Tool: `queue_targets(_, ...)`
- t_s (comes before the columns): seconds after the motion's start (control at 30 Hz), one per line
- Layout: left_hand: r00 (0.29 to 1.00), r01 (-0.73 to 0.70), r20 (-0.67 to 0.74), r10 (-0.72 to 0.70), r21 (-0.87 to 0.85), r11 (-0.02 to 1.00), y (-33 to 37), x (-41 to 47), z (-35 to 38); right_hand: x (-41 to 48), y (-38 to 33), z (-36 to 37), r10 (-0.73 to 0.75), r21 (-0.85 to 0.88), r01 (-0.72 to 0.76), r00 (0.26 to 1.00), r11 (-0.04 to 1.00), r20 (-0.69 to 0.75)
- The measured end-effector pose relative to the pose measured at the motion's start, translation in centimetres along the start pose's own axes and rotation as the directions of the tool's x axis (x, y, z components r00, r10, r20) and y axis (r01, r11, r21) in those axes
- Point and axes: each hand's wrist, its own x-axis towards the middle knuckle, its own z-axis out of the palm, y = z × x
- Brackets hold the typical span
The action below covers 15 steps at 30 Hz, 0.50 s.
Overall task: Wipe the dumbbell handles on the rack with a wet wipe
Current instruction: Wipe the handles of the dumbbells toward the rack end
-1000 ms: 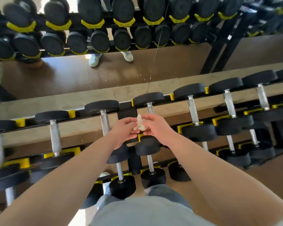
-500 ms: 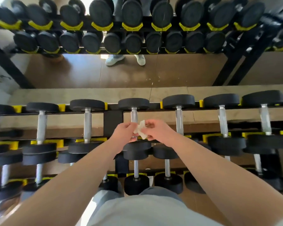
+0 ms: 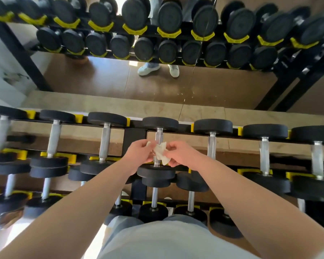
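head view | left hand and right hand each pinch an edge of the crumpled wet wipe, fingers curled | wipe sits in front of a top-row dumbbell handle on the rack | wipe likely light, limp, damp: wrap it round the bar | handle looks like stiff metal, held steady by heavy heads
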Motion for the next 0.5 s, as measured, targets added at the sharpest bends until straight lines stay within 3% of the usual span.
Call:
queue_targets(0.07, 0.999, 0.042, -0.017, -0.043, -0.057, 0.998, -0.2, 0.2, -0.3, 0.3, -0.1, -0.1, 0.022, -0.07, -0.019, 0.999, 0.997, 0.044)
queue_targets(0.13, 0.998, 0.056, -0.014, -0.057, -0.094, 0.994, -0.2, 0.2, -0.4, 0.7, -0.1, 0.1, 0.038, -0.018, -0.037, 0.998, 0.999, 0.044)
queue_targets(0.23, 1.0, -0.005, 0.026, 0.006, -0.038, 0.999, 0.0, -0.3, -0.4, 1.2, -0.6, 0.8, 0.09, 0.298, -0.086, 0.996, 0.951, 0.001)
queue_targets(0.33, 0.99, -0.036, 0.139, 0.029, 0.051, 0.998, -0.2, -0.6, -0.6, 1.3, -1.1, 0.9, 0.138, 0.604, -0.103, 0.99, 0.79, -0.012)
queue_targets(0.5, 0.998, 0.018, 0.057, -0.025, 0.128, 0.992, 0.0, -0.5, -0.5, 2.0, -1.1, 0.9, 0.119, 0.598, -0.076, 0.992, 0.798, -0.033)
